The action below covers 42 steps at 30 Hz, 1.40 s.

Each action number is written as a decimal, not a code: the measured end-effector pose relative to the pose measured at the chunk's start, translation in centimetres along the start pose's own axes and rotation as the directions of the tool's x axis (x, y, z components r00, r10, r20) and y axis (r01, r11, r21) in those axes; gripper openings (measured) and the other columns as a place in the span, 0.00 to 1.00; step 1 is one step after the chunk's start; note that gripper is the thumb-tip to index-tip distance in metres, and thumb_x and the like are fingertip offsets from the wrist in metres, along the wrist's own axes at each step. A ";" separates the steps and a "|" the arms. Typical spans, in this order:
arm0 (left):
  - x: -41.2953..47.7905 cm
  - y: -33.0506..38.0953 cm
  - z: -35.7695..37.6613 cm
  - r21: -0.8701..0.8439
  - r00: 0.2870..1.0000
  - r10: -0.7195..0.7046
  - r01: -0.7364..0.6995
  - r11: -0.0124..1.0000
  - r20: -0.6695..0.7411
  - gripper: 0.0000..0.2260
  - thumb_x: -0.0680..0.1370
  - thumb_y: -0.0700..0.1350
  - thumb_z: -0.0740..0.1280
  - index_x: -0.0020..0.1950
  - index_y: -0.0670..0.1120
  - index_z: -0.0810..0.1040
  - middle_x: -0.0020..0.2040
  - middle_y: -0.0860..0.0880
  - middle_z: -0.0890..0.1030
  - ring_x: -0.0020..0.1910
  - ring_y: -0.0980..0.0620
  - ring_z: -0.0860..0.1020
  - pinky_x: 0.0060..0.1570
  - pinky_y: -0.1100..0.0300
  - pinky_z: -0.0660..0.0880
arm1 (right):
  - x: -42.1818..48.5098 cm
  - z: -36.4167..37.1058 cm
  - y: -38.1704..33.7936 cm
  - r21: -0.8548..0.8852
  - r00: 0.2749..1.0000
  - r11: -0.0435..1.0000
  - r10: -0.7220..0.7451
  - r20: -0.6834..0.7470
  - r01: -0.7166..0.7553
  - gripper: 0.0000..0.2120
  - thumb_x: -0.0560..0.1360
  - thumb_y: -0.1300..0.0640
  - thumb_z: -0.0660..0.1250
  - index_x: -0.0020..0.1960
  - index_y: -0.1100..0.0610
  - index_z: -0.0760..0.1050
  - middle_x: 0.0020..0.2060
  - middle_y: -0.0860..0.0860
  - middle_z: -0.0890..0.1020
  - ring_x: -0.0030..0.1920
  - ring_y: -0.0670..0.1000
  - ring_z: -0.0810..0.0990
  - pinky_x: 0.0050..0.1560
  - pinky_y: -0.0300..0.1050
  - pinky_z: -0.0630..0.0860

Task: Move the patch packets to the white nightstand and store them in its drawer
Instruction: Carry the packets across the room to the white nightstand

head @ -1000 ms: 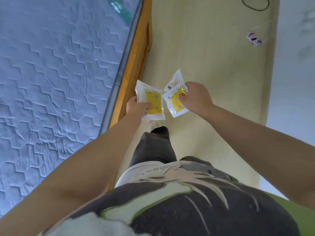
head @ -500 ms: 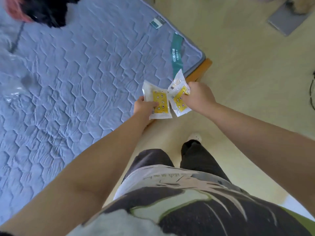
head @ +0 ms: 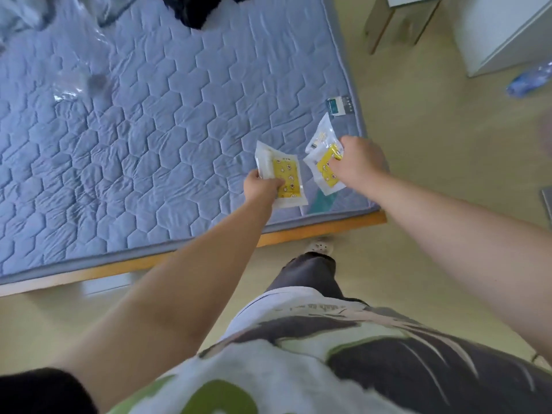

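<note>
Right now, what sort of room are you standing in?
Most likely a bedroom: a bare quilted mattress on a wooden bed frame fills the left, and a white cabinet, possibly the nightstand, stands on the pale floor at the top right.

A: Packets, where?
B: We see one patch packet (head: pixel 285 179), white-edged with a yellow patch, face up, pinched in the left hand (head: pixel 261 188).
A: Rest?
B: We count two overlapping packets (head: pixel 324 164), tilted, in the right hand (head: pixel 358 162); the rear one is mostly white.
</note>
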State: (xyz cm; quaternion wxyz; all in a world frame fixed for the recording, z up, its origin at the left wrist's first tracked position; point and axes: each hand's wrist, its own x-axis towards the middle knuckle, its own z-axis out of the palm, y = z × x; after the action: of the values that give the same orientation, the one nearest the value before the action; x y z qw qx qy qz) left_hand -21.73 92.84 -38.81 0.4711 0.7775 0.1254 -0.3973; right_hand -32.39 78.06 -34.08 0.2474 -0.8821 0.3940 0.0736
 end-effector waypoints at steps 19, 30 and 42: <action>5.0 23.5 40.8 -0.332 0.986 -0.028 -0.028 0.943 -0.165 0.16 0.71 0.34 0.71 0.57 0.40 0.75 0.53 0.43 0.81 0.49 0.44 0.81 0.47 0.52 0.79 | 30.3 -25.1 27.3 -0.092 0.987 0.985 -0.151 -0.053 0.146 0.15 0.75 0.59 0.59 0.33 0.54 0.57 0.29 0.49 0.67 0.35 0.57 0.69 0.27 0.44 0.55; 7.3 37.2 52.1 -0.227 0.970 0.097 -0.148 0.962 -0.221 0.11 0.70 0.36 0.71 0.49 0.47 0.76 0.47 0.47 0.82 0.47 0.47 0.81 0.48 0.51 0.80 | 45.5 -35.9 32.8 0.113 0.987 0.981 -0.160 0.010 0.158 0.09 0.72 0.59 0.61 0.35 0.56 0.63 0.33 0.50 0.71 0.36 0.55 0.71 0.29 0.42 0.60; 24.4 59.7 48.4 -0.236 0.958 0.208 -0.253 0.938 -0.199 0.16 0.73 0.35 0.70 0.59 0.44 0.75 0.50 0.48 0.80 0.42 0.52 0.79 0.33 0.62 0.74 | 69.4 -41.5 20.9 0.094 0.968 0.968 -0.222 -0.113 0.233 0.04 0.72 0.60 0.60 0.39 0.58 0.68 0.35 0.52 0.75 0.36 0.56 0.72 0.31 0.44 0.63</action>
State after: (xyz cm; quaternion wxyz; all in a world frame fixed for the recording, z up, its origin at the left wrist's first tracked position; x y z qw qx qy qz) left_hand 4.02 16.84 -30.59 0.5994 0.7498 0.1237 -0.2512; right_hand -3.27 0.00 -28.51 0.2807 -0.9096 0.3055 -0.0213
